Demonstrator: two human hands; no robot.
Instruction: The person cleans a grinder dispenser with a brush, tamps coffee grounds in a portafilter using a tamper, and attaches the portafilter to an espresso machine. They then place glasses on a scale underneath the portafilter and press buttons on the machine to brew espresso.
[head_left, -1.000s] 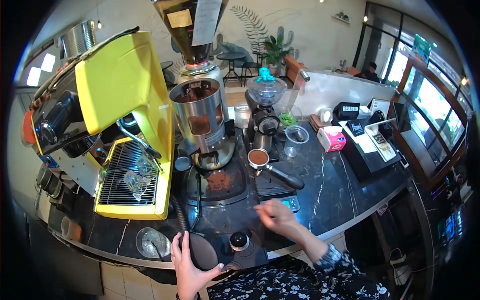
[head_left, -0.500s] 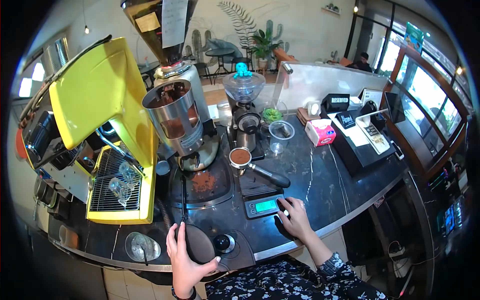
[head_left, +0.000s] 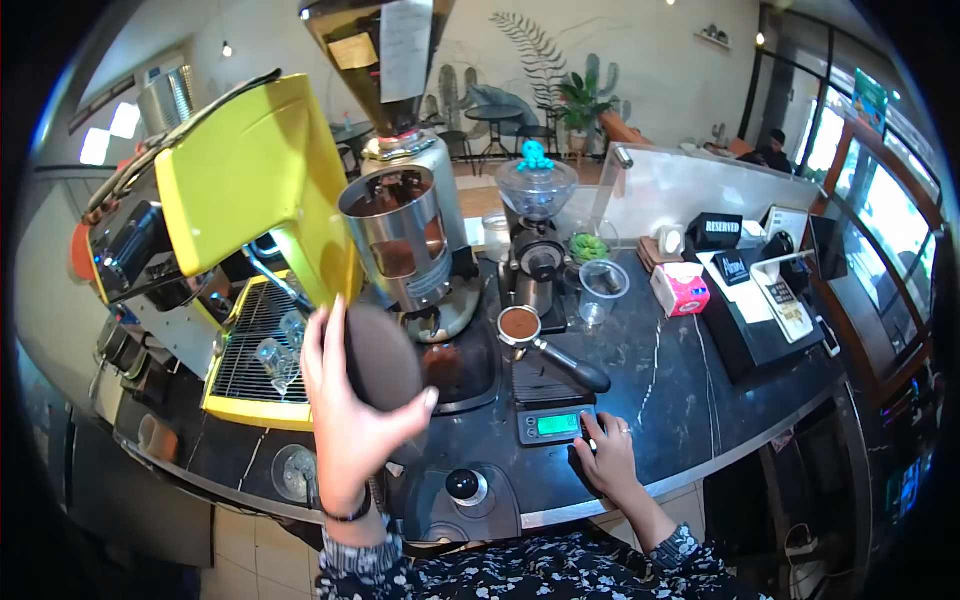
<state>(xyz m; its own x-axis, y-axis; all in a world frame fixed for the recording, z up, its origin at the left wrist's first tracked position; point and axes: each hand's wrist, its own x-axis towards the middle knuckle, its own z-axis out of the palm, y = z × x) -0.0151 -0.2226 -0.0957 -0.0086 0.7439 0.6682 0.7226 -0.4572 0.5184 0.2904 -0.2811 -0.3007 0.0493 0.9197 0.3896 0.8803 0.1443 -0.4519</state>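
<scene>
The left hand (head_left: 352, 425), spread wide, grips a blurred dark-brown round disc (head_left: 383, 360). A black-handled metal portafilter (head_left: 575, 368) of grounds sits behind the grey rectangular scale (head_left: 552, 427); the loosely open right hand (head_left: 612, 460) touches its edge, apparently setting it: light pressure suits.

White capital letters on a black sign (head_left: 722, 228), standing on the surface, read "RESERVED". A smaller black card (head_left: 732, 266) just beside it carries pale script too small to read with certainty. Digits on the green-lit display of the scale (head_left: 536, 440) are illegible, as is any writing on the yellow note (head_left: 353, 50) and white sheet (head_left: 405, 50) on the hopper (head_left: 398, 112).
</scene>
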